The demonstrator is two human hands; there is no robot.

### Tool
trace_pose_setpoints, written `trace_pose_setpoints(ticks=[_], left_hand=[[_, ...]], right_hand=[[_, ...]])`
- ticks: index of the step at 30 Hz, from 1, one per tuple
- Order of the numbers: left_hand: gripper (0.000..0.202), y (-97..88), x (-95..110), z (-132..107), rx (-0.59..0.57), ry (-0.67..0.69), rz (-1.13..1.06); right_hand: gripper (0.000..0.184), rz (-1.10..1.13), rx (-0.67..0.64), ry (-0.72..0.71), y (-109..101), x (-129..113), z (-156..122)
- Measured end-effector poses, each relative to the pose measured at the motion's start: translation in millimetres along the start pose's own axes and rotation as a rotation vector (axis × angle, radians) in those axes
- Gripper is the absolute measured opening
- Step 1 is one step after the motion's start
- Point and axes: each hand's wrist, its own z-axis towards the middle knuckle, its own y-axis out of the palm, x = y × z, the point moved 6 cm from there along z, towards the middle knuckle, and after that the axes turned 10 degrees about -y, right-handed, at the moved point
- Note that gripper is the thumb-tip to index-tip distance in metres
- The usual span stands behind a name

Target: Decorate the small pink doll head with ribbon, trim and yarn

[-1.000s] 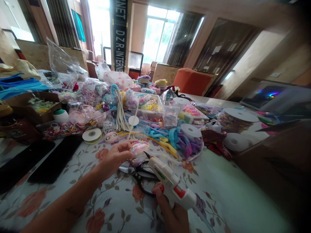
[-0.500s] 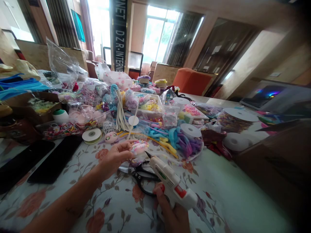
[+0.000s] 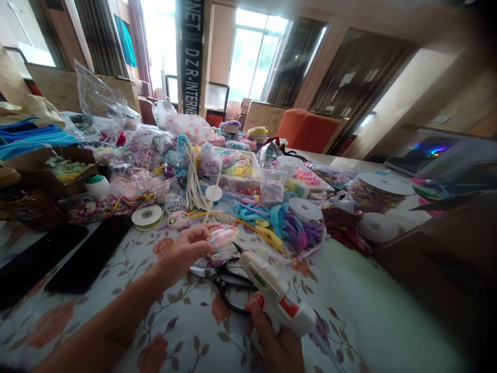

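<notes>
My left hand pinches a small pink and pastel craft ornament above the floral tablecloth. My right hand grips a white hot glue gun with a red trigger. The gun's dark nozzle points up and left and ends just below the ornament. Black-handled scissors lie on the cloth between my two hands, partly under the gun.
Heaps of craft supplies fill the table behind: bags of beads, a white ribbon spool, blue and purple fuzzy wires, clear round tubs. Two black flat items lie at the left. A dark wooden edge stands at the right.
The glue gun has crept slightly to the right and lower. My left hand and the ornament have stayed almost still.
</notes>
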Motion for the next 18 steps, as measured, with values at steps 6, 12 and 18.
trace_pose_setpoints(ticks=[6, 12, 18], left_hand=[[0.017, -0.1, 0.3, -0.7, 0.004, -0.002, -0.018], [0.016, -0.9, -0.3, -0.9, 0.003, -0.011, -0.032], [0.016, -1.6, -1.1, 0.1, -0.010, -0.012, -0.097]], right_hand=[[0.051, -0.017, 0.008, 0.003, -0.4, 0.3, -0.3], [0.052, -0.048, 0.009, 0.053, -2.5, 2.0, -0.3], [0.050, -0.006, 0.022, -0.001, -1.0, -6.7, 1.8]])
